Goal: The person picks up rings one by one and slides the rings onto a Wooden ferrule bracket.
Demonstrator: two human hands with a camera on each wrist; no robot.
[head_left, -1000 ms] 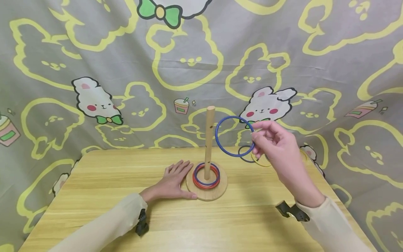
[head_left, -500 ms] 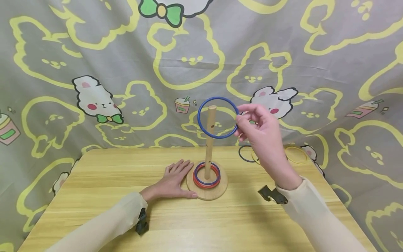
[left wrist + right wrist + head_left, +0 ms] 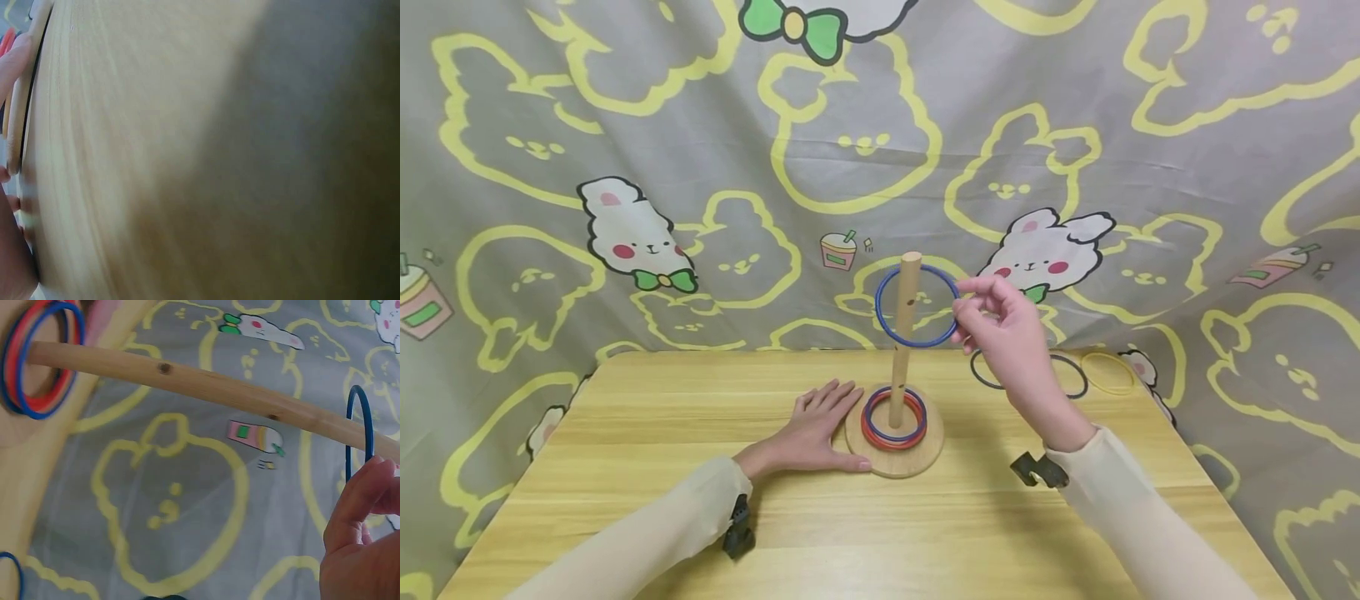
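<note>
My right hand [image 3: 1006,335] pinches the right side of a thin blue ring [image 3: 877,310]. The ring encircles the upper part of an upright wooden post [image 3: 900,367], just below its top. In the right wrist view, the held ring [image 3: 369,419] has the post [image 3: 219,387] passing through it. Around the post's foot, another blue ring [image 3: 924,414] lies over red rings [image 3: 887,447] on the round wooden base [image 3: 928,454]. My left hand [image 3: 805,433] lies spread on the table, its fingers and thumb at the base's left edge.
Farther back on the right of the wooden table [image 3: 700,400] lie a dark ring [image 3: 973,373], a second dark ring [image 3: 1086,385] and a yellow ring [image 3: 1131,382], partly behind my right arm. A patterned grey curtain [image 3: 715,125] hangs behind the table.
My right hand carries the blue ring leftward and up from beside the post to its top, then down slightly, so it now circles the post. The left hand stays put.
</note>
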